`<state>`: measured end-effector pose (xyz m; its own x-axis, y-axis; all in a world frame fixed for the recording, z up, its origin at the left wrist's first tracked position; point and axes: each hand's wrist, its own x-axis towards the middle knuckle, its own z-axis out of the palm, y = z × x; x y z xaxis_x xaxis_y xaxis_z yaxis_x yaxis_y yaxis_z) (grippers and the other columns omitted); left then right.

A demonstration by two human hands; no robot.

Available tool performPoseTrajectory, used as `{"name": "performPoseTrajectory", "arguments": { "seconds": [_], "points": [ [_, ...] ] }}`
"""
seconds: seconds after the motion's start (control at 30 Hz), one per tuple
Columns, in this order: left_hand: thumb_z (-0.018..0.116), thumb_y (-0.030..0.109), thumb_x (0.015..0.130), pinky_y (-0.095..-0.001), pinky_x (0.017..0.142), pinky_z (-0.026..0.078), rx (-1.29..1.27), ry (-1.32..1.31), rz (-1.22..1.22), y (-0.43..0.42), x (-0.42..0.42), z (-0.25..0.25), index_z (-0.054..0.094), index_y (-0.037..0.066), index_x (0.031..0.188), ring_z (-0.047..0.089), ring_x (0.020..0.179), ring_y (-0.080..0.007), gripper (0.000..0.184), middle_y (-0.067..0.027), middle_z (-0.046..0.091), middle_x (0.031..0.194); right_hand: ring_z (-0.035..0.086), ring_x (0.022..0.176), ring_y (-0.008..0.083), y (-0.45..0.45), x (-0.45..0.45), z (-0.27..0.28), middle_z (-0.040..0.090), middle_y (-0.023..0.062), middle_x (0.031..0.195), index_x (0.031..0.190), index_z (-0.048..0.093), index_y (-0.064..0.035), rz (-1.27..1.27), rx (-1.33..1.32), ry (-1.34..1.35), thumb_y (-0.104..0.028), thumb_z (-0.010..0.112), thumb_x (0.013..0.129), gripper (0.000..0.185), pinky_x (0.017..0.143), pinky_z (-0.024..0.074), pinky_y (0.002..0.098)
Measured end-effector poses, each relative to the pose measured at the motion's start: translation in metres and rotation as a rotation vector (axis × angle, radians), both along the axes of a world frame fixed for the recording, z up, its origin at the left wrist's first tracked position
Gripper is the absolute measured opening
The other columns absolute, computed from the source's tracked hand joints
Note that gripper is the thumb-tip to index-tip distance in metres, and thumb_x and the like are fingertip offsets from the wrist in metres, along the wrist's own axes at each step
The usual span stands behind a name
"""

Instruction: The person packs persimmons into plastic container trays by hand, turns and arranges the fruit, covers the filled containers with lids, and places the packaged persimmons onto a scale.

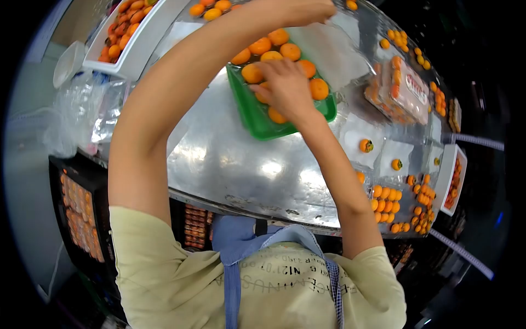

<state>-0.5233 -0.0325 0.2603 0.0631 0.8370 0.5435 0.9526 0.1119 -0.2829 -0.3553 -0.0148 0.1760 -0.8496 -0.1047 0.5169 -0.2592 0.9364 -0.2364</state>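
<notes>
1. the green tray (268,131) sits on the metal table (219,170); its sides slant away and leftward, but its far end is hidden, so the long axis is unclear.
2. the right hand (285,85) spreads its fingers over orange fruits (319,89) in it.
3. the left hand (320,11) is beyond the tray, grip unclear; its forearm blocks the far side.
4. a white box (137,52) lies left, a clear pack (408,92) right.
</notes>
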Motion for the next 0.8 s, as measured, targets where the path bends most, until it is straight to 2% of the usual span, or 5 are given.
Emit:
{"name": "performPoseTrajectory", "arguments": {
  "seconds": [0.13, 0.17, 0.53, 0.63, 0.8],
  "points": [
    [0.062, 0.014, 0.071, -0.0417, 0.067, 0.046, -0.026, -0.178, -0.067, -0.018, 0.003, 0.009, 0.062, 0.010, 0.070, 0.059, 0.073, -0.0284, 0.005, -0.0087, 0.062, 0.072, 0.060, 0.088, 0.0226, -0.016, -0.032, -0.028, 0.065, 0.0045, 0.089, 0.087, 0.066, -0.0115, -0.070, 0.278, -0.236, -0.028, 0.061, 0.076, 0.020, 0.075, 0.0429, 0.0395],
    [0.069, 0.015, 0.074, -0.0379, 0.087, 0.043, -0.144, -0.125, 0.022, -0.016, -0.008, 0.000, 0.062, 0.010, 0.100, 0.056, 0.098, -0.0292, 0.027, -0.0089, 0.061, 0.099, 0.060, 0.090, 0.0224, -0.022, -0.036, -0.030, 0.065, 0.0054, 0.089, 0.084, 0.067, -0.0115, -0.131, 0.306, -0.228, -0.023, 0.055, 0.078, 0.018, 0.076, 0.0426, 0.0397],
    [0.062, 0.011, 0.081, -0.0354, 0.084, 0.046, -0.121, -0.193, 0.024, -0.011, -0.009, 0.001, 0.065, 0.011, 0.097, 0.060, 0.094, -0.0271, 0.016, -0.0060, 0.065, 0.097, 0.058, 0.101, 0.0305, -0.033, -0.052, -0.020, 0.064, 0.0140, 0.105, 0.098, 0.065, -0.0037, -0.167, 0.157, -0.431, -0.018, 0.060, 0.078, 0.026, 0.088, 0.0362, 0.0475],
    [0.063, 0.011, 0.081, -0.0349, 0.083, 0.046, -0.156, -0.206, 0.040, -0.011, -0.012, 0.000, 0.065, 0.011, 0.099, 0.060, 0.094, -0.0267, 0.018, -0.0065, 0.065, 0.097, 0.058, 0.098, 0.0288, -0.031, -0.039, -0.017, 0.065, 0.0132, 0.101, 0.100, 0.064, -0.0043, -0.151, 0.117, -0.183, -0.018, 0.061, 0.077, 0.027, 0.086, 0.0371, 0.0462],
    [0.063, 0.009, 0.081, -0.0343, 0.082, 0.047, -0.206, -0.206, 0.088, -0.015, -0.014, -0.001, 0.065, 0.011, 0.101, 0.060, 0.093, -0.0261, 0.020, -0.0070, 0.064, 0.096, 0.055, 0.100, 0.0306, -0.032, 0.042, 0.014, 0.057, 0.0136, 0.102, 0.102, 0.056, -0.0047, 0.062, -0.559, -0.019, -0.020, 0.070, 0.071, 0.038, 0.082, 0.0412, 0.0401]
  ]
}}
